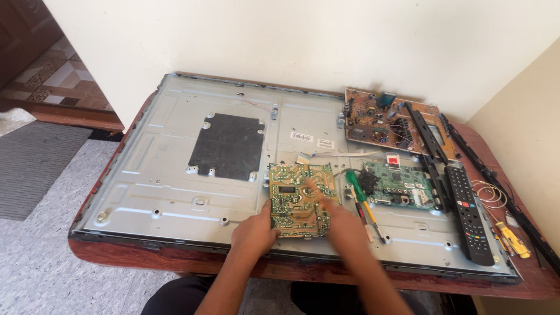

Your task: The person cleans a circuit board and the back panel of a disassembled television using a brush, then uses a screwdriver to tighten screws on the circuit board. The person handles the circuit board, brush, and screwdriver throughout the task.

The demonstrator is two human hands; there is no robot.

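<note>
Left hand point(255, 233) is closed on the near left corner of the yellow-green rectangular circuit board point(300, 199), steadying it on the grey sheet-metal back panel point(169, 186) of the opened flat television. Right hand point(344, 224) lies across the board's right side, index finger extended, holding nothing. Judgement: keep the board flat and touch its edges only. Beyond right: green-handled screwdriver point(354, 185), green main board point(399, 184), black remote control point(468, 213).

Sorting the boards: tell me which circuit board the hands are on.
The yellowish-tan board at the panel's front middle: left hand grips its edge, right hand points onto it. The green board and brown board lie untouched.
</note>
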